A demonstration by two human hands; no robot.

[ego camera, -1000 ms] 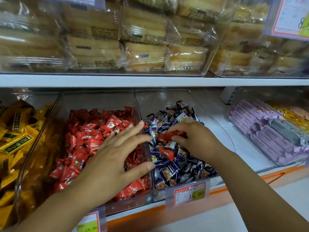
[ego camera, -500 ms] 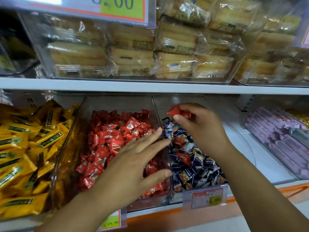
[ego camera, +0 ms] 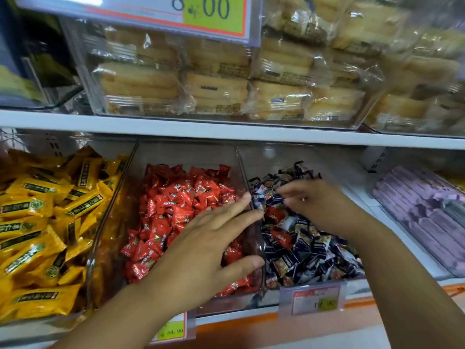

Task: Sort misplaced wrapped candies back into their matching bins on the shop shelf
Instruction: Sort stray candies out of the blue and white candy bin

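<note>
Fingers of right hand (ego camera: 324, 207) have dropped back among blue-wrapped candies (ego camera: 309, 253).

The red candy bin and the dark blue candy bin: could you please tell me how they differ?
The red candy bin holds only red wrappers in view; the dark blue candy bin also holds stray red candies. The left hand is spread over the red candy bin; the right hand reaches into the dark blue candy bin, blurred. Both are clear plastic, side by side.
</note>
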